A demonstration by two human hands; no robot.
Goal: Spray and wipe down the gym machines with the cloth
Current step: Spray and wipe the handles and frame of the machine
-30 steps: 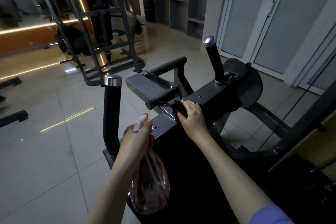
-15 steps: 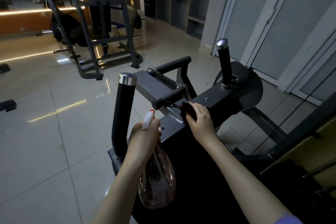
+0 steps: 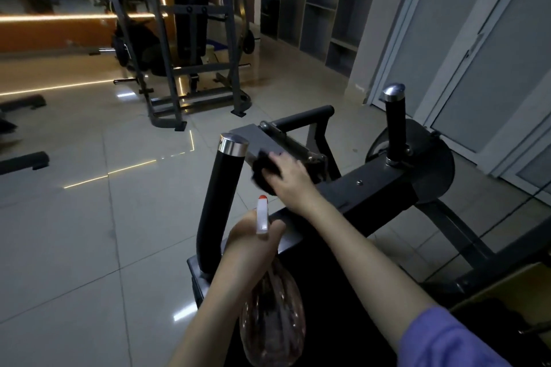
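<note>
A dark grey gym machine [image 3: 369, 191] with two upright black handles fills the middle of the head view. My right hand [image 3: 286, 179] presses a dark cloth [image 3: 262, 170] against the grey metal plate at the machine's far end, just right of the left handle [image 3: 220, 197]. Most of the cloth is hidden under my fingers. Nearer to me, my left hand [image 3: 253, 244] grips the neck of a clear pinkish spray bottle [image 3: 272, 322]; its white nozzle with a red tip [image 3: 262, 214] points up toward the machine.
The right upright handle [image 3: 395, 125] stands by a round dark disc. A grey rack machine [image 3: 185, 68] stands further back on the glossy tiled floor. Open shelving [image 3: 322, 9] and glass doors [image 3: 492, 53] line the far right. Dark bars lie at the left edge.
My right hand has slid the cloth away from me and to the left, from the machine's crossbar onto the far grey plate. The spray bottle stays held in my left hand.
</note>
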